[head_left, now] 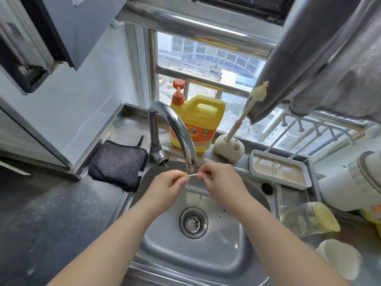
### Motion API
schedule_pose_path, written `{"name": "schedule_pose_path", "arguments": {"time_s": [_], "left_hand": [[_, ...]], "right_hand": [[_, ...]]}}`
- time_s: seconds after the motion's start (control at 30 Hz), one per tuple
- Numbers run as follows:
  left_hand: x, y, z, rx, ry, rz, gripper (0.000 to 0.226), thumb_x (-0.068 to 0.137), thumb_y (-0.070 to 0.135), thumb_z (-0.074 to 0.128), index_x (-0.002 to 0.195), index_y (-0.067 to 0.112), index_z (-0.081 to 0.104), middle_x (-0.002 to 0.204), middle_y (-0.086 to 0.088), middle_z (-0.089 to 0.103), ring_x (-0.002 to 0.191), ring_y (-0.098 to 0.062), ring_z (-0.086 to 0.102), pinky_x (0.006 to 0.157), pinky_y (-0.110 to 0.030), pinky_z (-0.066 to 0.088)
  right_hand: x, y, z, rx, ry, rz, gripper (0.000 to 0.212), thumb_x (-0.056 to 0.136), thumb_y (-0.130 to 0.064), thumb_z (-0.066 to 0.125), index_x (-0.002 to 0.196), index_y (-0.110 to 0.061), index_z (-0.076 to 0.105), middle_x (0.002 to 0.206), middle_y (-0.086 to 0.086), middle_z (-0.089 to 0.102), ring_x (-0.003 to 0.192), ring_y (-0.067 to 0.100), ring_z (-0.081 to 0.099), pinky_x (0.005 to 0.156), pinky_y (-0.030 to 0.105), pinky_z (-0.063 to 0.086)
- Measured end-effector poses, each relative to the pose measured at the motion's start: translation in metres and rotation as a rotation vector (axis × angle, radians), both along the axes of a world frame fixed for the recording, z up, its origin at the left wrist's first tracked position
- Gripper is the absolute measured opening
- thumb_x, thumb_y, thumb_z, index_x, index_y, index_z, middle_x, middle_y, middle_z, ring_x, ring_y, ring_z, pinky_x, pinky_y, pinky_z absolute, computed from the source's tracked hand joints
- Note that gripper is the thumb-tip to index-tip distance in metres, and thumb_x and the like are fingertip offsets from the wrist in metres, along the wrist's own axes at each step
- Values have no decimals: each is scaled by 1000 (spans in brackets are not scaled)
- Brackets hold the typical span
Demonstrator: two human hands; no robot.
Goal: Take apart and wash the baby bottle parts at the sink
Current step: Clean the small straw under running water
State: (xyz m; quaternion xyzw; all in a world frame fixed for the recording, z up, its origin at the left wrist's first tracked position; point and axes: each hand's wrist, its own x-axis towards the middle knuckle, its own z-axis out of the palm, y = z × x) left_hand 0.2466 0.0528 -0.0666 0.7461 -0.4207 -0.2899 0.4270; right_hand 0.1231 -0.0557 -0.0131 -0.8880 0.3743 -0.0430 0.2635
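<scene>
A dented stainless steel sink (222, 263) lay beneath a curved chrome faucet (175, 129). Under its thin running stream, the left hand (169, 186) and right hand (218, 180) each pinched one end of a slender pale straw-like bottle part (192, 176).

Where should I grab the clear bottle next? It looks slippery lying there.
Take the clear bottle around its glass body, coming from above. It lies on its side on the counter right of the sink, yellow end pointing away, so its round flank faces up.
</scene>
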Motion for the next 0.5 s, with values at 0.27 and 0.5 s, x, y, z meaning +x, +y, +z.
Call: {"name": "schedule_pose_path", "arguments": {"time_s": [0.27, 0.5], "left_hand": [[1, 4, -6, -5, 120, 35, 16, 94, 22, 58, 80, 27, 64, 63, 8, 53, 59, -5, 46, 60, -22, 37], [-5, 9, -2, 30, 63, -74, 18, 98, 20, 50, 95, 16, 67, 63, 9, 52, 59, -2, 46, 58, -18, 36]], "right_hand": [[-1, 0, -10, 80, -107, 50, 12, 91, -11, 58, 89, -12, 70, 63, -15, 50, 56, -4, 44, 57, 7, 33], [1, 6, -16, 39, 3, 98, 11, 89, -21, 58, 90, -22, 70, 81, -3, 69, 78, 17, 59, 71, 29, 47]]}}
